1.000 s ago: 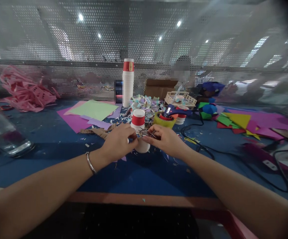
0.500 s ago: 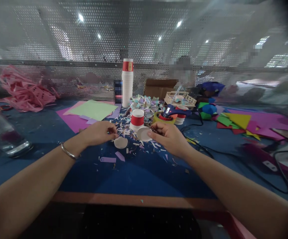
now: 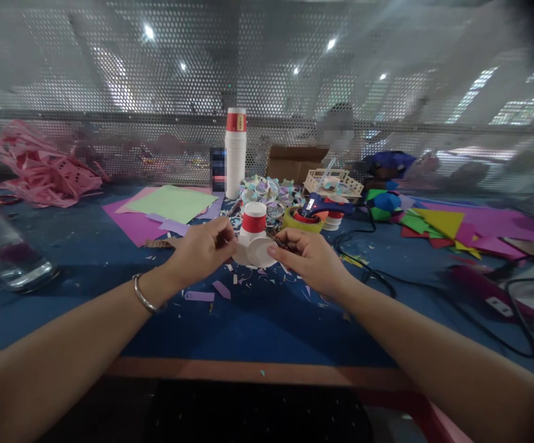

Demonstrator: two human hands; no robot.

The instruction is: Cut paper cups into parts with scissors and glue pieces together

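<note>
My left hand [image 3: 202, 249] pinches a small white paper disc [image 3: 238, 252] at its fingertips. My right hand [image 3: 308, 257] holds a white round cup piece [image 3: 260, 253], with a thin dark tool that looks like scissors [image 3: 276, 241] tucked under the fingers. The two white pieces touch between my hands, just above the blue table [image 3: 258, 320]. A red-banded white paper cup [image 3: 254, 219] stands upside down right behind them. Paper scraps [image 3: 221, 288] lie scattered below my hands.
A tall stack of cups [image 3: 236, 154], a yellow-green tape roll [image 3: 301, 221] and a blue glue gun [image 3: 320, 206] with a black cord [image 3: 378, 277] sit behind. Coloured paper sheets lie left [image 3: 170, 206] and right [image 3: 456, 224]. A clear container [image 3: 3, 252] stands far left.
A second ago both hands held the cup together. Then a white disc lay on the table; my left hand has picked it up and brought it to the piece in my right hand.
</note>
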